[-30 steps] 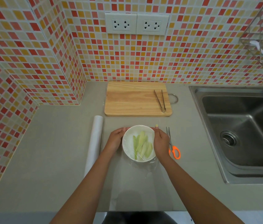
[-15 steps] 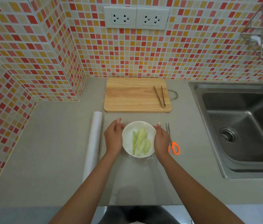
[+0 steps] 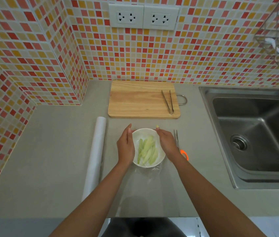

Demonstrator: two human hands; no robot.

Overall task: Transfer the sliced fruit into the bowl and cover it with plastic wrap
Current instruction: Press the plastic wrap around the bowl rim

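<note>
White and long, the plastic wrap roll (image 3: pixel 95 156) lies on the grey tabletop (image 3: pixel 53 151) left of the bowl (image 3: pixel 148 147), apart from it, running from near the cutting board's corner down toward the tabletop's front edge. Bare tabletop stretches left of the roll to the tiled wall. The left hand (image 3: pixel 125 146) presses flat against the bowl's left side, fingers straight and together, not curled round anything. The bowl stands mid-tabletop, clear of every edge; pale green fruit slices (image 3: pixel 147 151) lie inside it under a clear film of wrap, whose loose end (image 3: pixel 149 171) crumples on the tabletop just in front of the bowl. Beyond the bowl sits the wooden cutting board (image 3: pixel 140 100), with metal tongs (image 3: pixel 168 101) on its right part. The right hand (image 3: pixel 167 144) lies against the bowl's right rim, fingers loosely extended; whether it pinches film I cannot tell. Just right of that hand rest scissors (image 3: pixel 180 147) with orange handles. Further right of the bowl, past a strip of free tabletop, the steel sink (image 3: pixel 255 137) drops away.
</note>
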